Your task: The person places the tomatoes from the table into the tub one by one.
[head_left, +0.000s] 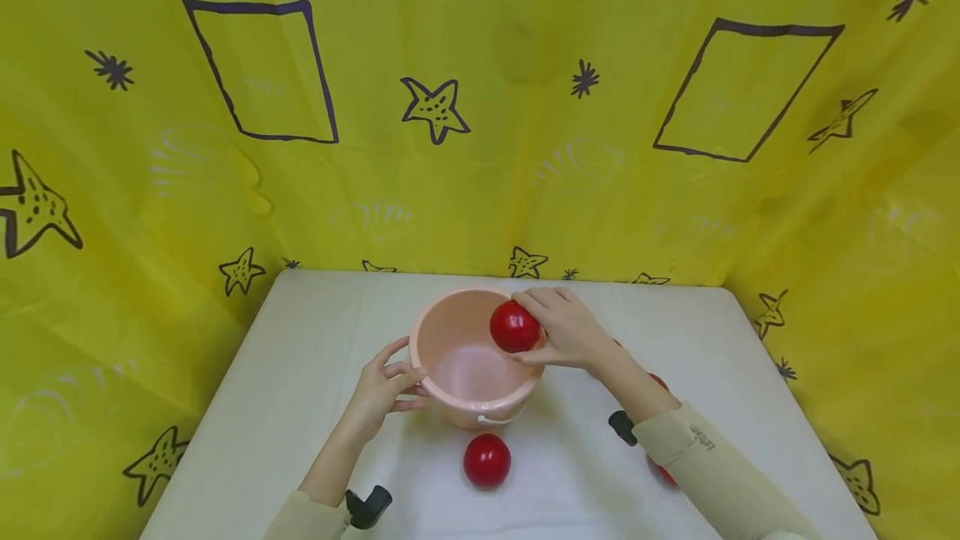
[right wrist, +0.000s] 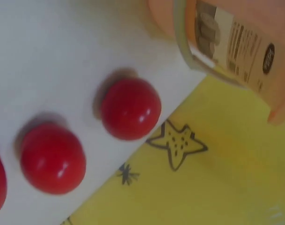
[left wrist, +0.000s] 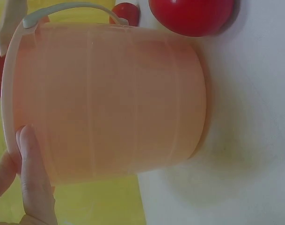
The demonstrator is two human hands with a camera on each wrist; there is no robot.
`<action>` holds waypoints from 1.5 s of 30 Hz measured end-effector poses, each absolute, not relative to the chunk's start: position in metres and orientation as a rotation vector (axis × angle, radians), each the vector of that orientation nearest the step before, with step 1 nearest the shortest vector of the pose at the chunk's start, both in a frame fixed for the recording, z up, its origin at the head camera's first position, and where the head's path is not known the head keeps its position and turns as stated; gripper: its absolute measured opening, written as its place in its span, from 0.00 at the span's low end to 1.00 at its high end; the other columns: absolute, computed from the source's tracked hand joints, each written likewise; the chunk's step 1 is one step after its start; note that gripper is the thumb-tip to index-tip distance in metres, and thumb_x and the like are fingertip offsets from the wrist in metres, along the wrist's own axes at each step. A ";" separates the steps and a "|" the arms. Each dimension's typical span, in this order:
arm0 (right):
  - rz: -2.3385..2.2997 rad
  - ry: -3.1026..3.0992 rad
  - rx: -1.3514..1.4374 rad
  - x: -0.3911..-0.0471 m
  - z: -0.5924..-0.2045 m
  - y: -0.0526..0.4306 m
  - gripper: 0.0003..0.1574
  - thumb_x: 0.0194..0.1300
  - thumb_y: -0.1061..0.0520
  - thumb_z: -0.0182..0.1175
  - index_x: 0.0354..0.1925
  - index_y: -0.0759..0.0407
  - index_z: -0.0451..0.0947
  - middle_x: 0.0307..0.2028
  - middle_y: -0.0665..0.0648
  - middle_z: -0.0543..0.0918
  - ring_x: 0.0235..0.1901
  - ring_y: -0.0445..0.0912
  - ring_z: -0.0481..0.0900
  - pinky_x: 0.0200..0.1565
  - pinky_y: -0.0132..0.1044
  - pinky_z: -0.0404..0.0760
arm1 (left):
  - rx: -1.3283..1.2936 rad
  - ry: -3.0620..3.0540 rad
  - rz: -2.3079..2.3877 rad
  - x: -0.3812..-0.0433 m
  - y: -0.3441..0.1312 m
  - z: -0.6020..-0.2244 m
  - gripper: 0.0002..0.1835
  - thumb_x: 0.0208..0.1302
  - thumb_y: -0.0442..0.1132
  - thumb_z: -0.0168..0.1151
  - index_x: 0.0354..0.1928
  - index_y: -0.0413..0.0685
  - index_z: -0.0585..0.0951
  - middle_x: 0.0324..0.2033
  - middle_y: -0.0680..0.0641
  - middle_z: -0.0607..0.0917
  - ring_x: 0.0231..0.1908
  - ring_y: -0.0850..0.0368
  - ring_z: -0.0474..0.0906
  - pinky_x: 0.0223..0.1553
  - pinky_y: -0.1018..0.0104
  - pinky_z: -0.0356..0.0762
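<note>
A pink plastic bucket point(head_left: 450, 332) stands upright in the middle of the white table point(head_left: 300, 357). My right hand point(head_left: 534, 330) grips a shiny red ball point(head_left: 513, 327) just above the bucket's right rim. At the bucket's left side my left hand point(head_left: 408, 377) holds it, fingers against the outer wall and thumb near the rim. In the left wrist view a finger point(left wrist: 32, 173) lies along the bucket point(left wrist: 109, 103) wall by the rim. The right wrist view catches the labelled bucket point(right wrist: 236, 42) wall only; the held ball is out of it.
A second red ball point(head_left: 487, 460) lies in front of the bucket. More red balls point(head_left: 662, 472) lie right of it, partly hidden by my right forearm; the right wrist view shows three in a row point(right wrist: 131, 108). Yellow patterned sheeting point(head_left: 480, 148) walls the table.
</note>
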State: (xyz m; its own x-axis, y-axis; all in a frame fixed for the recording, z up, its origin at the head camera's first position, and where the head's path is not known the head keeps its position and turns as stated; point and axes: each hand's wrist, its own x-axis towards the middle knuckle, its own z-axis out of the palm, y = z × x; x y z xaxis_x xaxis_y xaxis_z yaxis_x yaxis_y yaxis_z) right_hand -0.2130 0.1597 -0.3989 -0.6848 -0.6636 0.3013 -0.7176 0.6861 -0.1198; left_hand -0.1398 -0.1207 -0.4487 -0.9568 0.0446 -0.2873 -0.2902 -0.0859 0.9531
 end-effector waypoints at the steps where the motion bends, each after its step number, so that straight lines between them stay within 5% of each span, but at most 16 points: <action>1: 0.325 -2.670 1.124 -0.215 -0.401 0.154 0.48 0.40 0.35 0.68 0.56 0.56 0.69 0.51 0.55 0.76 0.52 0.49 0.69 0.54 0.51 0.70 | -0.269 1.954 2.143 -0.140 -0.121 -0.449 0.34 0.58 0.28 0.59 0.66 0.46 0.59 0.26 0.49 0.82 0.25 0.55 0.81 0.30 0.56 0.83; 17: 0.006 -2.851 1.283 -0.232 -0.434 0.091 0.47 0.50 0.28 0.57 0.63 0.49 0.64 0.57 0.54 0.71 0.57 0.49 0.67 0.61 0.50 0.64 | -0.305 2.041 2.090 -0.140 -0.120 -0.447 0.32 0.59 0.32 0.60 0.65 0.48 0.61 0.29 0.45 0.83 0.28 0.50 0.83 0.29 0.58 0.82; 35: -0.423 -2.941 1.405 -0.243 -0.455 0.067 0.48 0.50 0.33 0.62 0.66 0.42 0.59 0.62 0.51 0.68 0.61 0.49 0.62 0.64 0.51 0.58 | -0.302 2.037 2.099 -0.139 -0.118 -0.447 0.33 0.59 0.31 0.60 0.65 0.48 0.60 0.28 0.45 0.82 0.27 0.51 0.83 0.29 0.58 0.82; 45: -0.686 -2.792 1.427 -0.243 -0.463 0.060 0.45 0.50 0.34 0.62 0.64 0.41 0.61 0.58 0.48 0.71 0.57 0.45 0.66 0.61 0.45 0.64 | -0.301 2.020 2.105 -0.139 -0.118 -0.449 0.33 0.59 0.30 0.59 0.66 0.47 0.60 0.27 0.46 0.82 0.26 0.52 0.82 0.30 0.56 0.82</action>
State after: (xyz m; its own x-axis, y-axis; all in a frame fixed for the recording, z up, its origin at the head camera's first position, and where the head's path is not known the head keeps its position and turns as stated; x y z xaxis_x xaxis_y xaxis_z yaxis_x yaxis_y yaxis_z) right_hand -0.2433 0.0598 -0.4627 -0.6026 -0.7580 -0.2494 -0.7873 0.5138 0.3408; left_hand -0.1389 -0.1183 -0.4488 -0.9574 0.0091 -0.2885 -0.2887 -0.0400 0.9566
